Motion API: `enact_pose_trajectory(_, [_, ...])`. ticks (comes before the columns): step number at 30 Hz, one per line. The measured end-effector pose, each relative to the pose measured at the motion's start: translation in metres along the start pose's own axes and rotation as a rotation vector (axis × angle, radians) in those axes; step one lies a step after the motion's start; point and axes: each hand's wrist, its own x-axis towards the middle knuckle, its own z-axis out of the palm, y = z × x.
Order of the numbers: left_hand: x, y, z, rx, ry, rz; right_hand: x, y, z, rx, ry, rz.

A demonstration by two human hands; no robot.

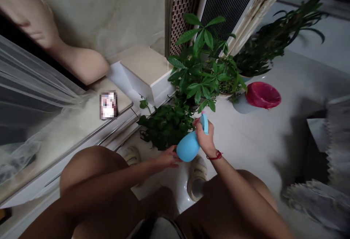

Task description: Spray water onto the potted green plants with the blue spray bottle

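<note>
A light blue spray bottle (188,147) with a pink nozzle tip is tilted in front of me, its rounded base toward my left. My right hand (205,137) is wrapped around its neck and trigger head, and a red cord circles that wrist. Beside the bottle's base is my left hand (167,157), fingers apart and partly hidden behind the bottle; whether it touches the bottle I cannot tell. Just beyond both hands spreads a low, dark green leafy plant (169,122). A taller plant with broad leaves (201,75) rises behind it, close to the nozzle.
On the left ledge lies a phone-like object (108,105), its face blurred out. A bin with a red liner (263,95) stands on the right, before another long-leaved plant (262,46). Sheer curtain (32,86) hangs at left; lacy grey fabric (322,202) is at lower right.
</note>
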Motion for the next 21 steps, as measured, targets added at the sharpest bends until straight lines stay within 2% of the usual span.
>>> enact_pose_trajectory(4, [0.014, 0.001, 0.001, 0.016, -0.026, 0.108, 0.0, 0.0, 0.006, 0.012, 0.047, 0.041])
enact_pose_trajectory(12, [0.028, 0.02, 0.008, 0.048, -0.08, 0.129, 0.013, -0.007, 0.0, -0.022, 0.156, 0.067])
enact_pose_trajectory(16, [0.033, 0.033, 0.014, 0.064, -0.064, 0.225, 0.024, -0.011, -0.007, 0.003, 0.231, 0.09])
enact_pose_trajectory(21, [0.042, 0.049, 0.025, 0.057, -0.008, 0.335, 0.039, -0.015, -0.014, 0.021, 0.305, 0.046])
